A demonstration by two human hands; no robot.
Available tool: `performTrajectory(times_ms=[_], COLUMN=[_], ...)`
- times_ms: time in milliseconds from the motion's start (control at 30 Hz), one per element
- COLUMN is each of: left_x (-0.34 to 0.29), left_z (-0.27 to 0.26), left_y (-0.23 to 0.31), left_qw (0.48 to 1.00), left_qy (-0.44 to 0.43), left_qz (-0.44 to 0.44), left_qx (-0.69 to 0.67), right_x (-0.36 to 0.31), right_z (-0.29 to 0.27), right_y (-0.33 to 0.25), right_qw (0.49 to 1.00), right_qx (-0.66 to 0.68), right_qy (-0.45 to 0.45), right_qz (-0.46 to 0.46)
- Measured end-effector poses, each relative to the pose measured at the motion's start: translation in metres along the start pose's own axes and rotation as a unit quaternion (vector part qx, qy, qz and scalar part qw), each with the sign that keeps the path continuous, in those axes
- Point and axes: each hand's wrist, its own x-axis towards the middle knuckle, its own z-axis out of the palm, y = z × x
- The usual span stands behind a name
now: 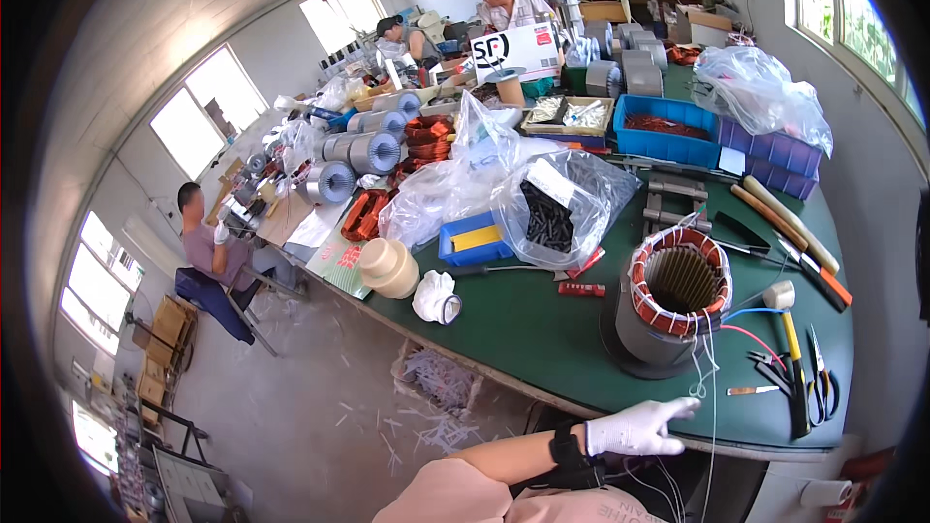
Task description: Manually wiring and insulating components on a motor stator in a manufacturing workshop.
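A white-gloved hand, my left hand (635, 428), reaches in at the table's near edge with its fingers stretched out and apart. It holds nothing that I can see. Just past its fingertips a thin white cord (714, 397) hangs down from a motor stator (654, 315) on the green table. The stator stands upright, its grey housing topped by a ring of copper windings (643, 298) laced with white cord. A blue and a pink lead (751, 334) come out at its right side. My right hand is out of view.
Right of the stator lie a mallet (794, 358), scissors (823, 383), a small knife (754, 390) and long-handled tools (790, 223). Behind are a bag of black pieces (547, 218), blue bins (668, 136) and more stators (334, 179). Several people work farther off. Paper scraps (436, 383) litter the floor.
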Motion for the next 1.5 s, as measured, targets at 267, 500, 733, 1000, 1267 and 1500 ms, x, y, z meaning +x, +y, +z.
performTrajectory(times_ms=[267, 500, 733, 1000, 1267, 1500], left_x=[0.039, 0.036, 0.029, -0.005, -0.015, -0.014], left_z=[0.018, 0.064, 0.063, 0.02, -0.023, -0.019], left_y=[0.017, -0.037, -0.039, -0.04, -0.047, -0.06], left_qw=[0.975, 0.877, 0.902, 0.914, 0.835, 0.814], left_qy=[-0.045, -0.117, -0.047, 0.1, 0.386, 0.389], left_qz=[0.066, 0.125, 0.13, 0.152, 0.085, 0.106], left_qx=[-0.207, 0.449, 0.409, 0.362, 0.383, 0.418], right_x=[0.014, 0.005, 0.011, 0.015, 0.031, 0.055], right_z=[-0.019, -0.019, 0.031, 0.059, 0.052, 0.063], right_y=[-0.03, -0.132, -0.33, -0.389, -0.359, -0.31], right_qw=[0.997, 0.996, 0.965, 0.906, 0.96, 0.93], right_qx=[-0.07, -0.083, 0.029, 0.193, 0.163, -0.024], right_qy=[-0.011, -0.038, -0.024, -0.281, -0.121, 0.019], right_qz=[-0.015, -0.016, -0.261, -0.252, -0.194, -0.365])
